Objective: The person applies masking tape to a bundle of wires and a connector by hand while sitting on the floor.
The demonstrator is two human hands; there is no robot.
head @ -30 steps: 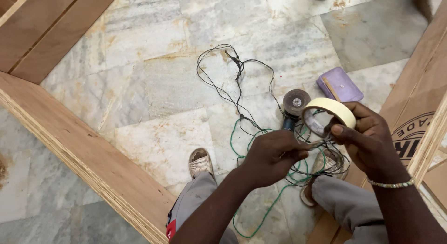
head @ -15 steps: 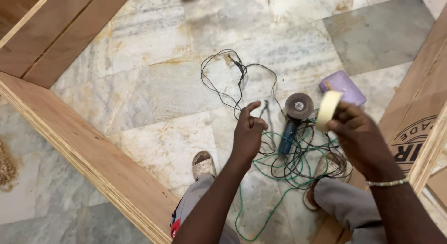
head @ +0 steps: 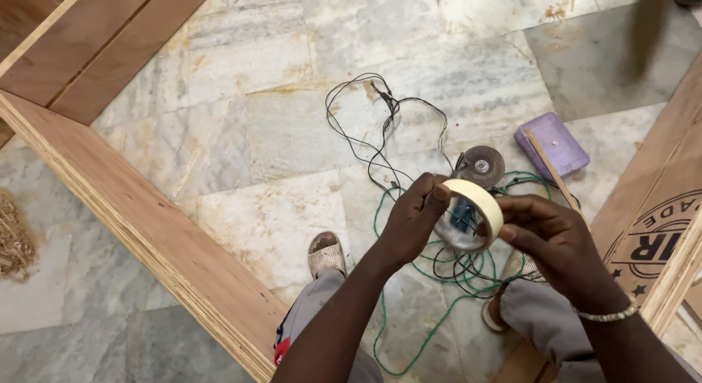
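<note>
A cream roll of masking tape [head: 479,200] is held up between both hands over the floor. My right hand [head: 559,240] grips its right side, a bracelet on the wrist. My left hand [head: 413,218] pinches the roll's left edge with thumb and fingers. Beneath the roll lies an angle grinder [head: 475,171] with a grey disc, amid tangled green and black cables [head: 387,145].
A long plywood board [head: 139,222] stands on edge at the left, more plywood [head: 658,215] at the right. A purple flat box [head: 552,143] with a thin wooden stick lies on the marble floor. My sandalled foot [head: 325,255] is below the hands.
My left hand, which had let go and hovered open away from the roll, has come back and now pinches the tape's left edge. The roll has turned to face sideways.
</note>
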